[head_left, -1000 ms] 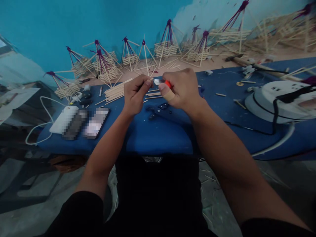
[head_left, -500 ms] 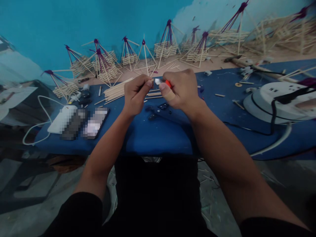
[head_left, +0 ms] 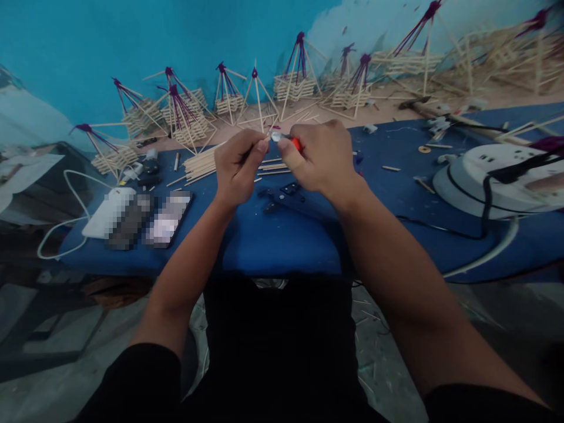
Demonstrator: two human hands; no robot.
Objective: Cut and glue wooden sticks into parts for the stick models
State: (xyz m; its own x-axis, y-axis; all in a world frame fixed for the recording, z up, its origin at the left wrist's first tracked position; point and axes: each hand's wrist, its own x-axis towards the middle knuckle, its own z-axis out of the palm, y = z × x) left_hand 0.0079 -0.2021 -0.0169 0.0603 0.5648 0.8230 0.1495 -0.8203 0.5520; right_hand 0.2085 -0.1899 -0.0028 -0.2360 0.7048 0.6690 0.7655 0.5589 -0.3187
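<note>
My left hand [head_left: 240, 164] is closed in a pinch, with thumb and forefinger pressed together. Whatever lies between those fingertips is too small to name. Close beside it on the right, my right hand [head_left: 319, 153] is wrapped round a red-handled tool [head_left: 296, 144] with a short, shiny metal end pointing at the left fingertips. I cannot tell whether that end touches them. Below both hands lies a dark blue tool [head_left: 286, 200], partly covered by my right forearm. Behind my left hand is a bundle of thin wooden sticks [head_left: 200, 165]; more sticks [head_left: 273, 168] lie between the hands.
Several stick structures [head_left: 183, 120] with purple bindings line the wall. At left are a white box with a cable [head_left: 94, 226] and two phones [head_left: 170, 220]. A round white power strip [head_left: 467, 188] stands at right, and a hammer [head_left: 423, 104] lies behind it.
Both hands have shifted slightly left, still close together. The metal end of the red-handled tool has turned a little and sits slightly higher. Things on the table have not moved.
</note>
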